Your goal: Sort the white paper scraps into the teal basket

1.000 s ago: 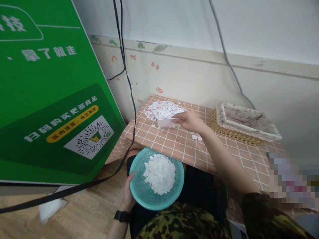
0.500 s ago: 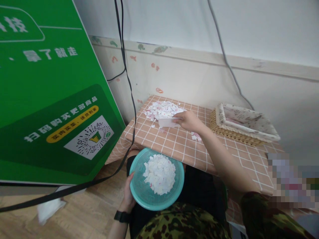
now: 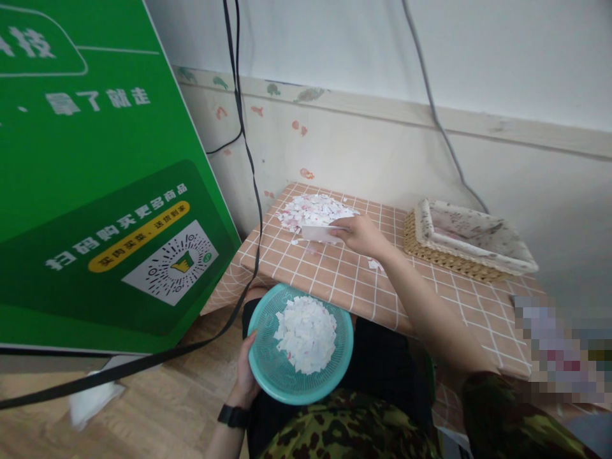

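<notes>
My left hand (image 3: 247, 370) grips the left rim of a round green plastic basket (image 3: 268, 376), held over my lap just below the table's front edge. Inside the basket lies a heap of small white paper scraps (image 3: 306, 335). Above the table, my right hand (image 3: 361, 234) pinches a white card (image 3: 316, 234), its long edge close to the tabletop. Behind the card spreads a pile of torn paper pieces (image 3: 313, 209), white with some pink. A few more scraps (image 3: 375, 263) lie under my right wrist.
The table (image 3: 344, 274) has a brown checked cloth. A lined wicker basket (image 3: 449, 255) stands at its back right. A tall green panel (image 3: 119, 127) rises on the left, with a black strap (image 3: 255, 210) hanging in front. A wall closes off the back.
The card in my right hand has shifted very slightly left and toward the pile. My left hand and the green basket have stayed in place.
</notes>
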### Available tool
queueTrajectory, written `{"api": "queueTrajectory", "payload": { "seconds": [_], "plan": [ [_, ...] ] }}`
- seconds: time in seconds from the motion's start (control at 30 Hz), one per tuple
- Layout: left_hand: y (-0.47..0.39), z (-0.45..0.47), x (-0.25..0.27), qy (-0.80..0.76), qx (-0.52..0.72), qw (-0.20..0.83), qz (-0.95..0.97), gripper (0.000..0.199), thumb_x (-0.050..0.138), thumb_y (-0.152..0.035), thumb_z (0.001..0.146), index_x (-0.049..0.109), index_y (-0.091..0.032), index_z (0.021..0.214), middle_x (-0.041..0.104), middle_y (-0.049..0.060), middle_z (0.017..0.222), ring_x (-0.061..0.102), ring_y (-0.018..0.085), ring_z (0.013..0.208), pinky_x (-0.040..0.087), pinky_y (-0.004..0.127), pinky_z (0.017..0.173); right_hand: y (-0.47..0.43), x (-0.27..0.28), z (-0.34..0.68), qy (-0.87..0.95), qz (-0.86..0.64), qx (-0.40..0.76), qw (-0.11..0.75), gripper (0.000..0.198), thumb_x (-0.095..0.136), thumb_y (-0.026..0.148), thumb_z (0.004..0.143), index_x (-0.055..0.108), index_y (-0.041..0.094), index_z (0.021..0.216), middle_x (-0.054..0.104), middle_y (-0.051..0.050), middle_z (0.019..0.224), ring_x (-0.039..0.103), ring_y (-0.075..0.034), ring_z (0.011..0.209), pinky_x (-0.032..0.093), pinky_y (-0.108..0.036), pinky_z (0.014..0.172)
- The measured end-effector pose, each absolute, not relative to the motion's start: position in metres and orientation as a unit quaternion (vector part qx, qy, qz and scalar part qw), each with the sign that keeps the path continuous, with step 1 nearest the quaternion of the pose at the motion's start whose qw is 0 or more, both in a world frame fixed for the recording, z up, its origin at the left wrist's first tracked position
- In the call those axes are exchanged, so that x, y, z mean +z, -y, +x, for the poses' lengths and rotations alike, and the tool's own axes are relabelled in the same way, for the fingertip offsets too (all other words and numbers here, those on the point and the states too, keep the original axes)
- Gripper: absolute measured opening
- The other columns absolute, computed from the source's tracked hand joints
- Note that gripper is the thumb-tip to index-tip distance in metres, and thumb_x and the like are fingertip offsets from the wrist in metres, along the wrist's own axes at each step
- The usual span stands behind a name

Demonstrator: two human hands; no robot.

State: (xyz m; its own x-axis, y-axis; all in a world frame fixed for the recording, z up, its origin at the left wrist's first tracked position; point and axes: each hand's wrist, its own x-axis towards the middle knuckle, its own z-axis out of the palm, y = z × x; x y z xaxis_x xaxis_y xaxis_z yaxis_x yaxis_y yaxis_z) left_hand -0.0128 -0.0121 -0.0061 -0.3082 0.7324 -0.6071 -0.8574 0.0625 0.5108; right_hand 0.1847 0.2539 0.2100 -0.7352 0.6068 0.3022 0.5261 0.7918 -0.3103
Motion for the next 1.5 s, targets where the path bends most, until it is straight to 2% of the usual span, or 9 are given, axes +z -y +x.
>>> {"api": "queueTrajectory", "payload": {
  "seconds": [0.23, 0.37, 0.53, 0.7, 0.9, 1.07, 1.13, 1.23, 1.5],
  "plan": [
    [0.013, -0.013, -0.007, -0.444, 0.682, 0.576, -0.07, 0.021, 0.068, -0.031, 0.069, 0.071, -0.015, 0.083, 0.074, 0.006, 0.076, 0.067, 0.022, 0.068, 0.052, 0.038, 0.075, -0.231, 0.19, 0.207, 0.894, -0.356, 0.139, 0.235, 0.022, 0.052, 0.026, 0.086, 0.072, 0.021, 0.094, 0.073, -0.003, 0.082, 0.064, -0.017, 0.071, 0.043, -0.027, 0.065],
    [0.012, -0.014, -0.009, -0.447, 0.682, 0.576, -0.063, 0.022, 0.069, -0.032, 0.068, 0.071, -0.014, 0.082, 0.074, 0.005, 0.076, 0.067, 0.022, 0.068, 0.051, 0.037, 0.075, -0.213, 0.18, 0.215, 0.876, -0.379, 0.131, 0.267, 0.024, 0.053, 0.028, 0.086, 0.071, 0.022, 0.1, 0.073, -0.005, 0.094, 0.066, -0.018, 0.074, 0.045, -0.027, 0.065],
    [0.013, -0.014, -0.013, -0.454, 0.687, 0.565, -0.054, 0.025, 0.069, -0.032, 0.068, 0.071, -0.014, 0.085, 0.074, 0.006, 0.079, 0.067, 0.023, 0.071, 0.051, 0.038, 0.077, -0.195, 0.176, 0.225, 0.881, -0.367, 0.15, 0.258, 0.023, 0.052, 0.024, 0.086, 0.073, 0.022, 0.095, 0.074, -0.004, 0.09, 0.067, -0.018, 0.073, 0.046, -0.027, 0.065],
    [0.014, -0.014, -0.013, -0.454, 0.679, 0.574, -0.063, 0.029, 0.069, -0.033, 0.068, 0.071, -0.013, 0.088, 0.074, 0.007, 0.081, 0.067, 0.024, 0.075, 0.05, 0.039, 0.079, -0.189, 0.172, 0.23, 0.862, -0.378, 0.149, 0.302, 0.023, 0.052, 0.026, 0.087, 0.072, 0.023, 0.099, 0.073, -0.005, 0.096, 0.068, -0.02, 0.08, 0.049, -0.03, 0.072],
    [0.012, -0.012, -0.007, -0.453, 0.69, 0.561, -0.06, 0.02, 0.068, -0.03, 0.069, 0.072, -0.016, 0.082, 0.074, 0.004, 0.077, 0.067, 0.021, 0.07, 0.051, 0.035, 0.076, -0.171, 0.17, 0.228, 0.886, -0.369, 0.135, 0.246, 0.031, 0.046, 0.018, 0.087, 0.068, 0.024, 0.109, 0.072, -0.005, 0.098, 0.068, -0.02, 0.079, 0.051, -0.032, 0.071],
    [0.012, -0.012, -0.006, -0.452, 0.686, 0.566, -0.071, 0.019, 0.066, -0.028, 0.071, 0.072, -0.016, 0.084, 0.075, 0.006, 0.079, 0.068, 0.021, 0.071, 0.052, 0.035, 0.076, -0.135, 0.169, 0.23, 0.905, -0.323, 0.086, 0.263, 0.041, 0.044, 0.011, 0.085, 0.06, 0.023, 0.12, 0.067, -0.006, 0.114, 0.064, -0.02, 0.1, 0.05, -0.035, 0.086],
    [0.012, -0.012, -0.006, -0.46, 0.683, 0.563, -0.074, 0.018, 0.066, -0.028, 0.07, 0.072, -0.015, 0.082, 0.075, 0.006, 0.078, 0.068, 0.022, 0.07, 0.052, 0.035, 0.076, -0.128, 0.169, 0.238, 0.886, -0.364, 0.063, 0.281, 0.037, 0.044, 0.016, 0.087, 0.061, 0.023, 0.119, 0.069, -0.006, 0.108, 0.066, -0.019, 0.092, 0.052, -0.032, 0.08],
    [0.012, -0.013, -0.005, -0.478, 0.677, 0.553, -0.079, 0.017, 0.066, -0.027, 0.069, 0.072, -0.016, 0.079, 0.075, 0.005, 0.075, 0.069, 0.024, 0.072, 0.052, 0.038, 0.078, -0.131, 0.173, 0.265, 0.792, -0.518, -0.011, 0.322, 0.031, 0.047, 0.03, 0.089, 0.065, 0.022, 0.114, 0.073, -0.008, 0.089, 0.067, -0.02, 0.065, 0.05, -0.032, 0.06],
    [0.007, -0.009, 0.0, -0.509, 0.668, 0.535, -0.088, 0.023, 0.063, -0.025, 0.068, 0.072, -0.017, 0.087, 0.075, 0.006, 0.076, 0.068, 0.029, 0.083, 0.05, 0.043, 0.084, -0.149, 0.178, 0.321, 0.771, -0.581, -0.07, 0.251, 0.034, 0.043, 0.035, 0.088, 0.069, 0.021, 0.106, 0.07, -0.007, 0.069, 0.062, -0.022, 0.057, 0.043, -0.032, 0.054]
  ]
}}
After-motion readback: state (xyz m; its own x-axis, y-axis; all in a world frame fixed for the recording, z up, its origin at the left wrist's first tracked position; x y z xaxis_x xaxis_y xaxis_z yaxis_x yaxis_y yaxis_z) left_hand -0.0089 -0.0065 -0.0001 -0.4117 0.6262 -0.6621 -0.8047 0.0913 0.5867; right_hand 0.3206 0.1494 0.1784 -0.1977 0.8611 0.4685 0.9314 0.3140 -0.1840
